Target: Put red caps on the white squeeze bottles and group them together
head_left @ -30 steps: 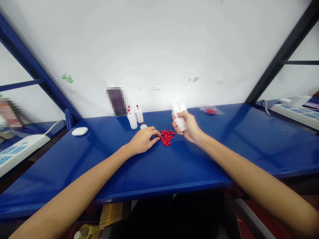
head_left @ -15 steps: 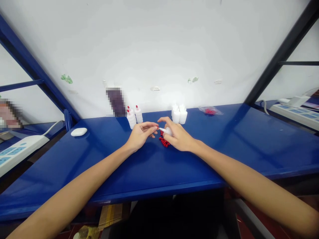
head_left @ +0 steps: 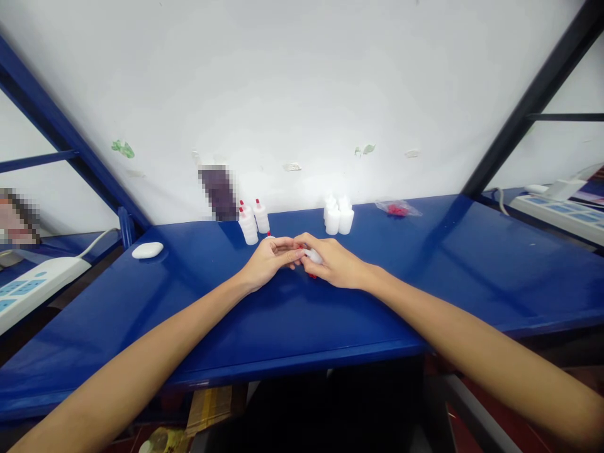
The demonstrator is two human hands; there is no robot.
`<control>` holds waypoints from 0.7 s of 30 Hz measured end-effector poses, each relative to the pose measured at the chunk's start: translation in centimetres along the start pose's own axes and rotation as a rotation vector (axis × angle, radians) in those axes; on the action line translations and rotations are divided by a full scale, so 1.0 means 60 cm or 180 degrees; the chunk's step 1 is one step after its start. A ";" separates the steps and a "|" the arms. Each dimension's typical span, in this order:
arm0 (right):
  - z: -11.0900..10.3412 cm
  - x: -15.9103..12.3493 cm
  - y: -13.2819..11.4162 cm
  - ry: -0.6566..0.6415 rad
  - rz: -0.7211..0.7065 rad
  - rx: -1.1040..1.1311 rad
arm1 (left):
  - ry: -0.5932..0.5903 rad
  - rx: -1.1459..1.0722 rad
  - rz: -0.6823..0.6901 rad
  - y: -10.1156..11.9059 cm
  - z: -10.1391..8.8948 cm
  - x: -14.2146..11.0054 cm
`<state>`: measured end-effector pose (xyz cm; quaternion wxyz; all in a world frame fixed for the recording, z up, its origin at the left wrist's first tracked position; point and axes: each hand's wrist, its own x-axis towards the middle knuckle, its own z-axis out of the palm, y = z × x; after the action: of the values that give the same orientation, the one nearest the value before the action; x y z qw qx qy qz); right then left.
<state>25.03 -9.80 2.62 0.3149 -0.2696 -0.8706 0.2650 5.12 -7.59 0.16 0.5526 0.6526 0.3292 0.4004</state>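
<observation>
Bottle [head_left: 313, 256] sits at mid-frame in the head view, gripped in the right hand [head_left: 340, 261]. Its long axis runs roughly across the frame, tip leftward to the left hand [head_left: 267, 261], whose thumb and fingers pinch a red cap [head_left: 301, 248] at that tip, mostly hidden; the hands meet there.

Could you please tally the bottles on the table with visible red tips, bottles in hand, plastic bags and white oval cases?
White plastic bottles with red tips on the blue table: 4
White bottle in the right hand: 1
Clear plastic bag of red pieces: 1
White oval case: 1
Total: 7
</observation>
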 end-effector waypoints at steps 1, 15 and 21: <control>0.001 0.000 -0.001 0.0020 0.0023 0.0004 | -0.0019 -0.0004 0.0009 0.000 0.000 0.000; -0.001 0.004 0.014 0.0578 0.0328 -0.0556 | 0.1280 0.0759 0.0672 0.032 -0.034 0.010; -0.007 0.001 0.013 0.0545 0.0345 -0.0586 | 0.1581 0.2635 0.0588 0.023 -0.082 0.013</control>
<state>25.50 -9.08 2.44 0.3472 -0.3657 -0.8453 0.1766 1.10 -4.89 1.97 0.1139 0.7287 0.5233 0.4268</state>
